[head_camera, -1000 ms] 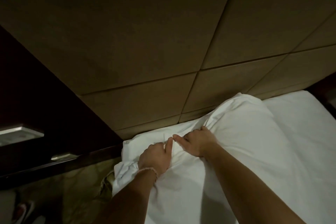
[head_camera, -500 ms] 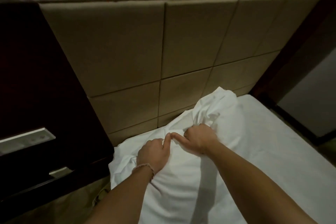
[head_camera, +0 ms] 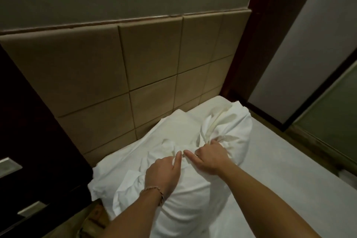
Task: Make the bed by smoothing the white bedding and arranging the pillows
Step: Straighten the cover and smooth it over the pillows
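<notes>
Both hands gripped bunched white fabric atop the pillow (head_camera: 193,195), which lay on the bed (head_camera: 289,170) against the padded headboard (head_camera: 116,83); the left hand (head_camera: 163,175) and right hand (head_camera: 209,158) had their forefingers nearly touching.

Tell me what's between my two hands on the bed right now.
Only bunched white bedding: in the head view, the left hand and right hand grip it, index fingertips nearly meeting.

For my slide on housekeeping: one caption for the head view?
Both hands, left hand and right hand, grip the bunched white pillow beside the tan headboard.
</notes>
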